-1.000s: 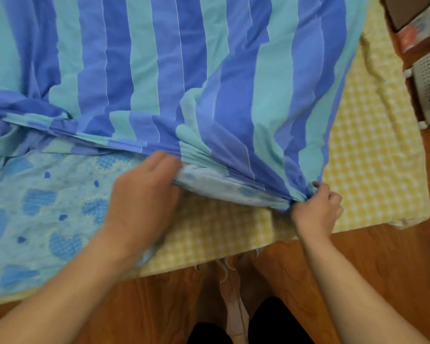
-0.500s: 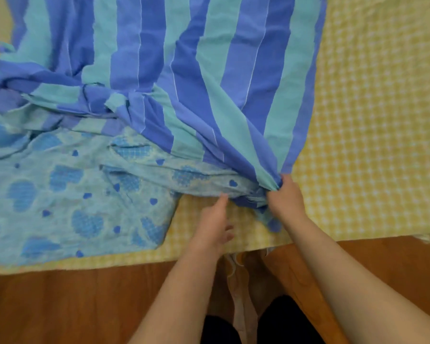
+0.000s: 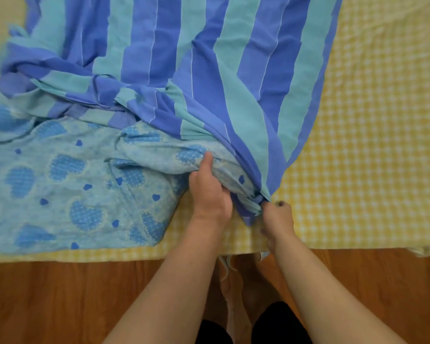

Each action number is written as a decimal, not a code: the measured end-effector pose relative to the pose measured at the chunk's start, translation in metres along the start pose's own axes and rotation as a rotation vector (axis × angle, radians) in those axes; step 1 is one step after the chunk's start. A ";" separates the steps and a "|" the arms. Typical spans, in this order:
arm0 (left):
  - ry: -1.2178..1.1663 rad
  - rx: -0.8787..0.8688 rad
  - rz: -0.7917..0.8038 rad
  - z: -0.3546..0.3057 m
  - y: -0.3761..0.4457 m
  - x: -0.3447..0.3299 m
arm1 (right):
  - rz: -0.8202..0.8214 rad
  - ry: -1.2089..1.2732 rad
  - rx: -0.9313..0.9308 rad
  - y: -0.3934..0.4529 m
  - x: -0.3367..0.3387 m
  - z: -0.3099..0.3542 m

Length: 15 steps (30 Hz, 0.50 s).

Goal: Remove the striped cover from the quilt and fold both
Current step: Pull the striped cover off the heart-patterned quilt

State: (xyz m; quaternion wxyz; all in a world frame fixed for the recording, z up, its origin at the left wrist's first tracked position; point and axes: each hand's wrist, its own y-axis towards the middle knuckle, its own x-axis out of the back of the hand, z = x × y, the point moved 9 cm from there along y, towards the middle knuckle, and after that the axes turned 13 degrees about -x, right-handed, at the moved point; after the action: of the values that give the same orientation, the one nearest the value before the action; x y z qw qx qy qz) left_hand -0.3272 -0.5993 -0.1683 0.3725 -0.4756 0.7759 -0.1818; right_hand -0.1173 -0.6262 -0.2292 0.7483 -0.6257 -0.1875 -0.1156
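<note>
Both hands meet at the near bed edge; yellow checked sheet lies bare to the right. Right hand pinches the striped cover corner. Left hand grips the heart-print quilt just beside it.

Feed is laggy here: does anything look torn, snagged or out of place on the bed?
No tear shows. The striped cover is bunched at its near corner, where the right hand pinches it and the left hand grips the heart-print quilt. That seems normal mid-removal.
</note>
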 end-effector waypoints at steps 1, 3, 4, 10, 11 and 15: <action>-0.047 0.027 0.020 0.005 -0.005 -0.002 | 0.069 0.097 -0.035 -0.001 -0.004 -0.001; 0.006 0.072 0.056 0.015 -0.010 0.000 | 0.279 0.348 -0.095 -0.009 -0.020 -0.003; 0.115 0.108 0.081 0.024 -0.013 0.002 | 0.367 0.445 -0.099 -0.017 -0.027 -0.002; 0.632 0.159 0.264 0.040 -0.014 -0.005 | 0.289 0.367 0.133 -0.040 -0.028 -0.001; 0.613 0.148 0.270 0.035 -0.013 -0.010 | 0.238 0.293 0.217 -0.044 -0.024 0.004; 0.567 0.084 0.260 0.013 -0.020 -0.018 | 0.090 0.075 0.546 -0.068 -0.004 0.019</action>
State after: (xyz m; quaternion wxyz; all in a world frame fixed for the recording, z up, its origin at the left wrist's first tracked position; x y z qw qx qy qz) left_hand -0.3001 -0.5926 -0.1570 0.1809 -0.2870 0.8948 -0.2901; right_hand -0.1515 -0.6210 -0.1673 0.9001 -0.4036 -0.1559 -0.0508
